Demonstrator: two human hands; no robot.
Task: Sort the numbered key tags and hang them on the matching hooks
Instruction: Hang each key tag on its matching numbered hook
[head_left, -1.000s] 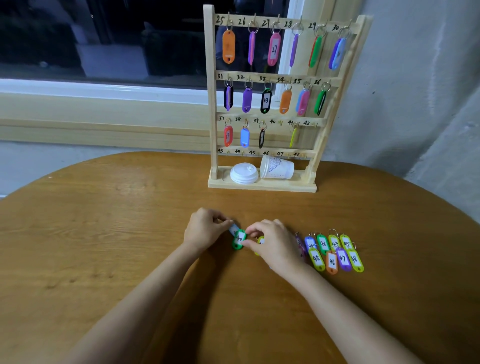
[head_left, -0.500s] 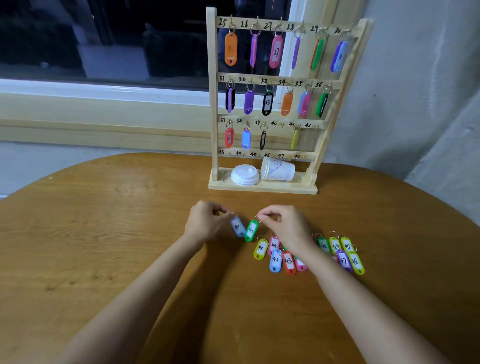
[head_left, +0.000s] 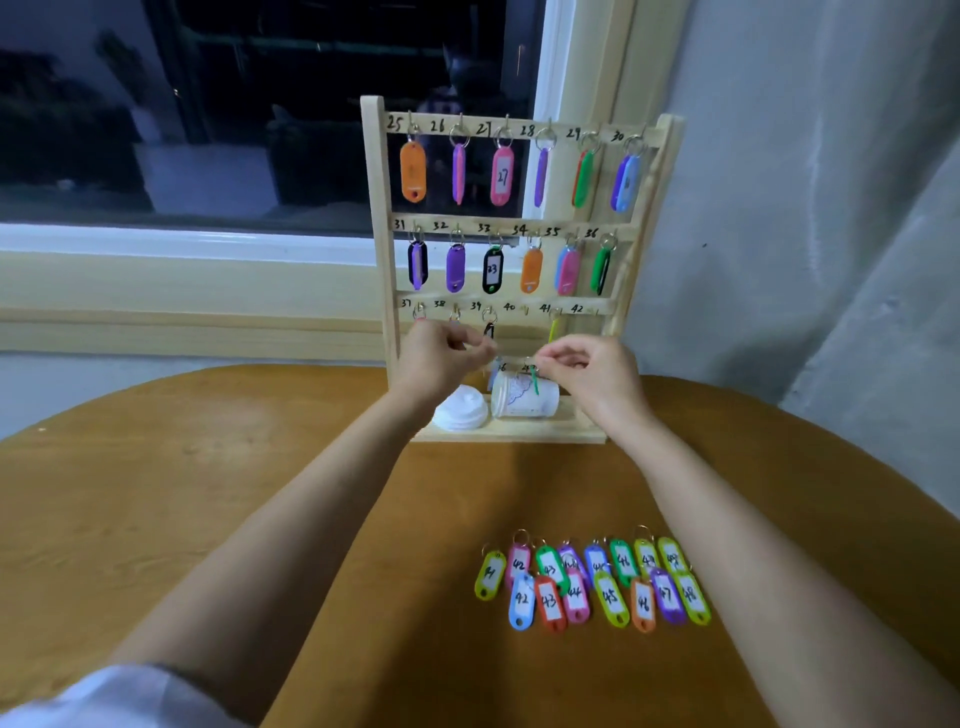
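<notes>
**Two tags held at the rack's lower rows**

A person's left hand (head_left: 441, 358) pinches a pale blue key tag (head_left: 493, 370) (blurred and mostly hidden by the fingers). The right hand (head_left: 587, 371) pinches the ring of a green plastic key tag (head_left: 535, 388). Both hands are in front of the lower rows of a pale wooden rack of numbered hooks (head_left: 375, 208) and cover most of the bottom row's numbers. On the rack's base, behind the green tag, a white paper cup (head_left: 524, 408) lies on its side, with a white plastic lid (head_left: 460, 413) beside it. Nearer the camera, a cluster of coloured numbered key tags (head_left: 592, 584) lies on the round brown wooden table (head_left: 208, 493) between the forearms. A dark window (head_left: 208, 104) and a grey wall (head_left: 805, 208) stand behind.
</notes>
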